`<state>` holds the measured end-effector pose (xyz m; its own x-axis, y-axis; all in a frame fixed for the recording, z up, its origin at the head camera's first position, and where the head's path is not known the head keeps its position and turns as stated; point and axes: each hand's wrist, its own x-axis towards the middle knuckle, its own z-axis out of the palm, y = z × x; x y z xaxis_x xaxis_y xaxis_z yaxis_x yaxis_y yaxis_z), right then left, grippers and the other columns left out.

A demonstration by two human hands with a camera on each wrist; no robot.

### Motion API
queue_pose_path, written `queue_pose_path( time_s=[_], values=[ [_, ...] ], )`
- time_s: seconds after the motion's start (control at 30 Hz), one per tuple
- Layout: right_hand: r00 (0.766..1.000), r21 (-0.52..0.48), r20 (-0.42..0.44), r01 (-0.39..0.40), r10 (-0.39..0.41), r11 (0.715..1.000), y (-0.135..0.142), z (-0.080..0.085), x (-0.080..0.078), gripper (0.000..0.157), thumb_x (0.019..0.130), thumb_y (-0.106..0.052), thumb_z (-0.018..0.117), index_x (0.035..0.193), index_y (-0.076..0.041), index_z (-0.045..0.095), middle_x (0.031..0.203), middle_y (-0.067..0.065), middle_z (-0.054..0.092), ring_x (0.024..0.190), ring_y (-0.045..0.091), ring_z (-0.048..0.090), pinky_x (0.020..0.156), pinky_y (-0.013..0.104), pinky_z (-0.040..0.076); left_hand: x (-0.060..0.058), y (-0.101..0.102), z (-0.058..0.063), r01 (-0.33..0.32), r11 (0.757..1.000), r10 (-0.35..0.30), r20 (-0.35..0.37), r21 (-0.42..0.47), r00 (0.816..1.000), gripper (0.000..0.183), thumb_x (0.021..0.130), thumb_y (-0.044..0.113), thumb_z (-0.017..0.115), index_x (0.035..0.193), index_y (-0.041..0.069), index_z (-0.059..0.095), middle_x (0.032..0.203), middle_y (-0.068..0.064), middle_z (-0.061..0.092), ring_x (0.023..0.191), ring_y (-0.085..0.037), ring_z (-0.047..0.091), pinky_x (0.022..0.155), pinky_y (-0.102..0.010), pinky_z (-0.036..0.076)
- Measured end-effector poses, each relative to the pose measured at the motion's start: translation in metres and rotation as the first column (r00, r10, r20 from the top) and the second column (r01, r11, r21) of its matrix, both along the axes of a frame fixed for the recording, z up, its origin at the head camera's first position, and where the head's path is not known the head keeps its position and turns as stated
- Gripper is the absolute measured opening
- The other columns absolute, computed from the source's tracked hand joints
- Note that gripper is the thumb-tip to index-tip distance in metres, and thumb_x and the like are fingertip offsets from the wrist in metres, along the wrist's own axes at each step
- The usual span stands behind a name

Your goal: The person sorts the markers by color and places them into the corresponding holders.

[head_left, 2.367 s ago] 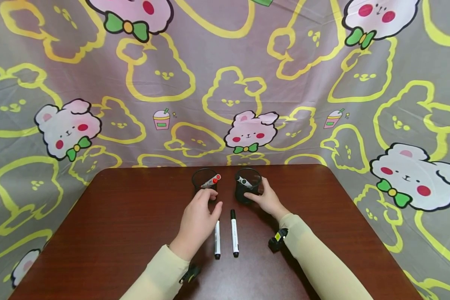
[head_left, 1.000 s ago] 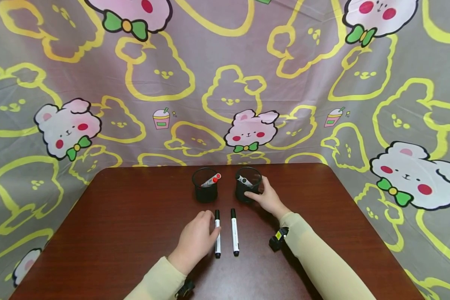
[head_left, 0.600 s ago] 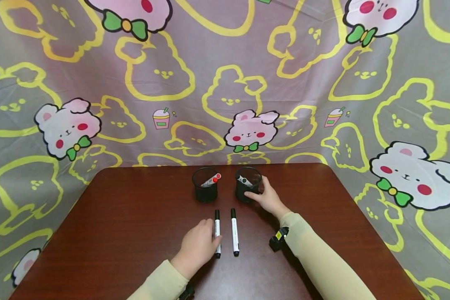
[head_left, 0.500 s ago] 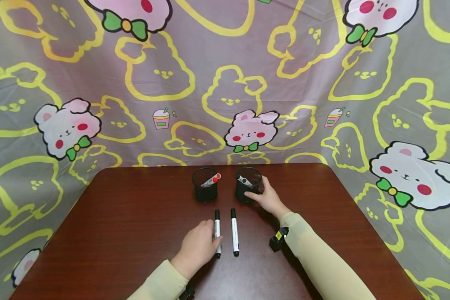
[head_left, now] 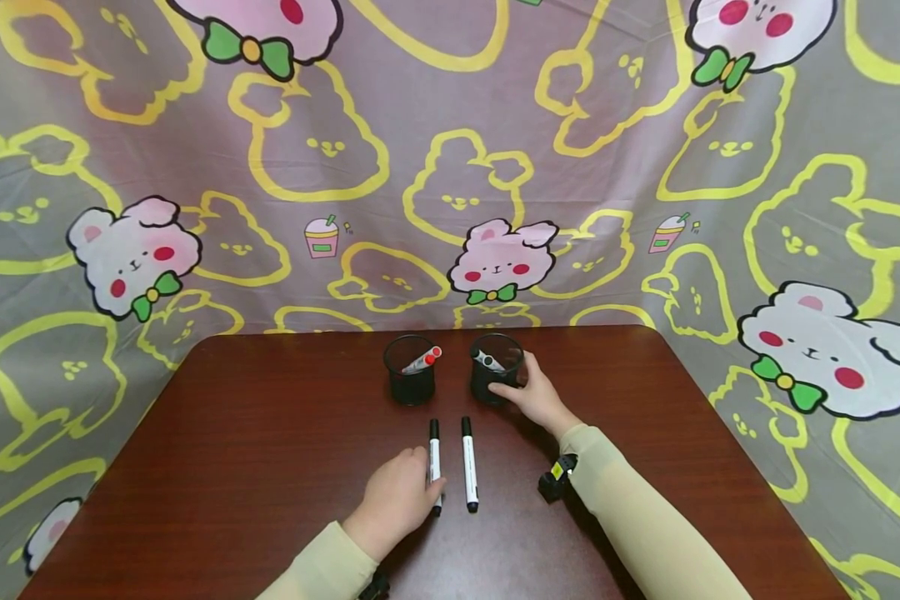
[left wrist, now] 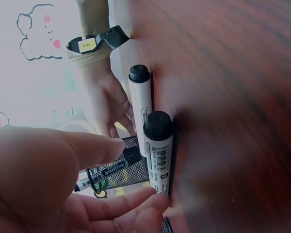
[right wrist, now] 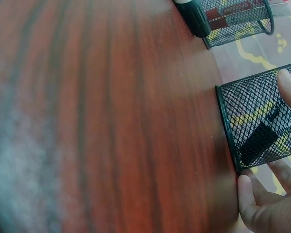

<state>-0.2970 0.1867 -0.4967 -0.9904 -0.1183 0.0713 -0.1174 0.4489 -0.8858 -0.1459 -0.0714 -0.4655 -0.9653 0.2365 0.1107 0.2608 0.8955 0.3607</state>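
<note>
Left marker (head_left: 435,454) is seen on the table (head_left: 270,467), near the right marker (head_left: 469,471). It is flanked by the loosely bent fingers and thumb of the left hand (head_left: 393,496), no pinch being shown, while the right mesh cup (head_left: 483,387) is gripped by the right hand (head_left: 537,397). Thumb and fingertips are best closed squarely across the barrel, the right marker left unbrushed.

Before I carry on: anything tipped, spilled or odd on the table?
Nothing stands out: the left mesh cup and right mesh cup stand upright, and the left marker and right marker lie roughly parallel on the table. No spill or damage shows.
</note>
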Motion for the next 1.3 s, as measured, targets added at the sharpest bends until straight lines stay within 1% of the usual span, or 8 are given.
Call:
queue_pose_path(
  time_s=[0.17, 0.4, 0.53, 0.87, 1.13, 1.3],
  values=[
    [1.0, 0.006, 0.004, -0.001, 0.001, 1.0, -0.001, 0.002, 0.001, 0.086, 0.089, -0.037, 0.082, 0.156, -0.018, 0.031, 0.154, 0.017, 0.047, 0.144, 0.045, 0.045, 0.112, 0.061, 0.042, 0.001, 0.002, 0.0, -0.007, 1.0, 0.008, 0.024, -0.014, 1.0, 0.032, 0.089, 0.03, 0.081, 0.09, 0.004, 0.063, 0.075, -0.004, 0.057, 0.064, -0.02, 0.059, 0.059, -0.037, 0.051],
    [1.0, 0.019, -0.004, 0.002, -0.002, 1.0, -0.001, 0.002, 0.001, 0.085, 0.09, -0.036, 0.082, 0.155, -0.016, 0.032, 0.153, 0.018, 0.047, 0.143, 0.045, 0.046, 0.112, 0.06, 0.042, 0.006, 0.004, -0.004, -0.002, 1.0, 0.002, -0.019, -0.029, 1.0, 0.034, 0.086, 0.029, 0.082, 0.09, 0.002, 0.063, 0.075, -0.006, 0.059, 0.066, -0.025, 0.063, 0.059, -0.041, 0.052],
    [1.0, 0.014, -0.002, 0.005, -0.005, 1.0, -0.001, 0.002, 0.002, 0.085, 0.089, -0.036, 0.082, 0.155, -0.017, 0.032, 0.153, 0.018, 0.048, 0.143, 0.045, 0.046, 0.112, 0.06, 0.042, 0.006, 0.006, -0.005, -0.007, 0.999, 0.006, -0.029, -0.044, 1.0, 0.035, 0.086, 0.03, 0.082, 0.091, 0.001, 0.064, 0.077, -0.008, 0.059, 0.067, -0.027, 0.064, 0.06, -0.042, 0.053],
    [1.0, 0.004, 0.016, -0.001, 0.001, 1.0, -0.001, 0.002, 0.003, 0.085, 0.09, -0.037, 0.081, 0.156, -0.018, 0.031, 0.155, 0.017, 0.045, 0.145, 0.045, 0.043, 0.113, 0.061, 0.041, 0.006, 0.01, -0.007, -0.03, 0.997, 0.028, -0.042, -0.07, 0.999, 0.04, 0.083, 0.031, 0.084, 0.092, -0.002, 0.064, 0.076, -0.009, 0.058, 0.064, -0.028, 0.064, 0.058, -0.043, 0.054],
    [1.0, 0.0, -0.003, 0.003, -0.003, 1.0, -0.002, 0.0, -0.001, 0.085, 0.089, -0.033, 0.082, 0.155, -0.017, 0.032, 0.15, 0.018, 0.05, 0.143, 0.042, 0.046, 0.115, 0.058, 0.04, 0.008, 0.012, -0.01, -0.02, 0.996, 0.017, -0.042, -0.087, 0.999, 0.044, 0.081, 0.03, 0.084, 0.094, -0.007, 0.064, 0.077, -0.012, 0.058, 0.062, -0.028, 0.063, 0.055, -0.042, 0.054],
    [1.0, 0.003, -0.001, 0.004, -0.004, 1.0, -0.002, 0.0, -0.001, 0.086, 0.089, -0.033, 0.082, 0.156, -0.018, 0.031, 0.15, 0.017, 0.049, 0.143, 0.043, 0.046, 0.115, 0.059, 0.04, 0.009, 0.013, -0.01, -0.013, 0.996, 0.01, -0.033, -0.092, 0.999, 0.042, 0.083, 0.031, 0.083, 0.092, -0.006, 0.065, 0.076, -0.012, 0.059, 0.062, -0.028, 0.064, 0.056, -0.042, 0.055]
  ],
)
